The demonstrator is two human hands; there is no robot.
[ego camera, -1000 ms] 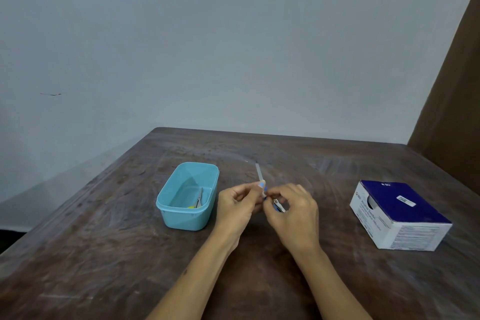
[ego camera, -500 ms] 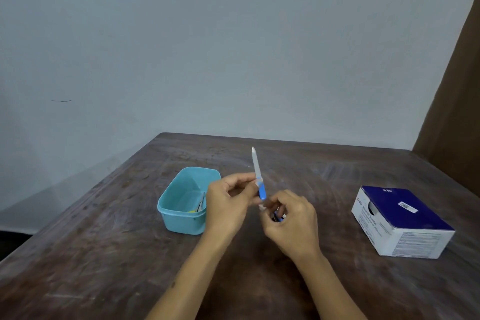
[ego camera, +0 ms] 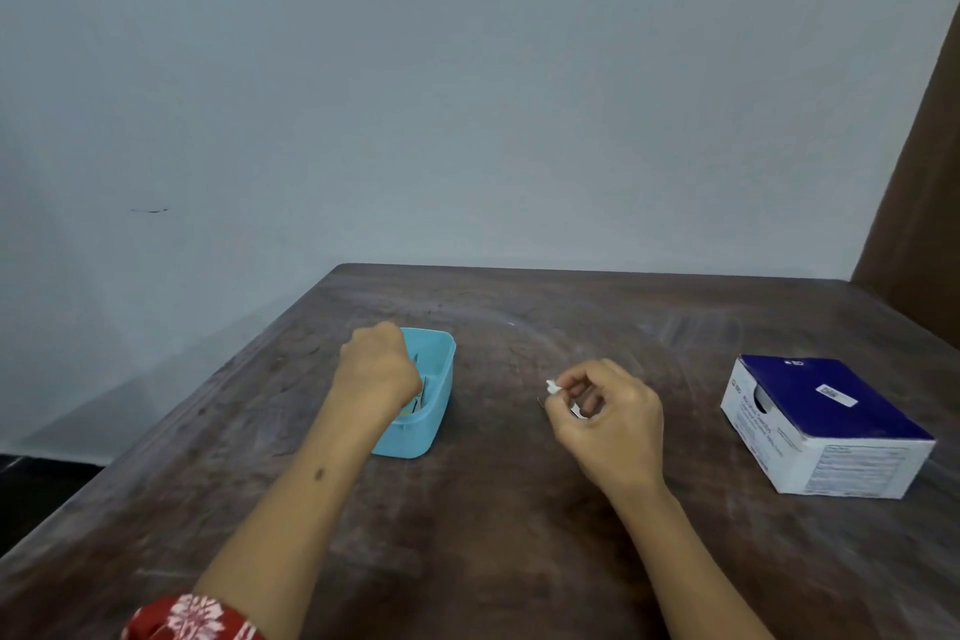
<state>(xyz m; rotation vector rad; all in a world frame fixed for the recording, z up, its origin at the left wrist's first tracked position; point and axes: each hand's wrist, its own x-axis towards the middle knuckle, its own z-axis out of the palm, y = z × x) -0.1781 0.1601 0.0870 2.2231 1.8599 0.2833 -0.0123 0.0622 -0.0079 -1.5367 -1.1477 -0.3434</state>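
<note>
We see the left grip (ego camera: 376,366), a bare hand, over the near left part of the blue tub (ego camera: 415,437). Its knuckles face up and its fingers are curled downward into the tub. The fingertips are hidden behind the hand, so we cannot tell whether they hold anything. Beside that hand, a few thin items (ego camera: 422,389) lie inside the tub, one perhaps metal, with a bit of yellow low down, though they are too small to name.

The right grip (ego camera: 613,411) is well apart from the left, raised a little above the desk (ego camera: 493,535) near its middle. Thumb and forefinger pinch a small white piece (ego camera: 551,386), which sticks out to the left of the fingertips. The other fingers are curled in, and something dark shows under them that we cannot make out.

The tub stands on the desk left of centre. A blue and white box (ego camera: 831,426) stands on the desk far to the right, touched by neither hand. A red patterned sleeve (ego camera: 192,618) shows at the bottom edge on the left arm.
</note>
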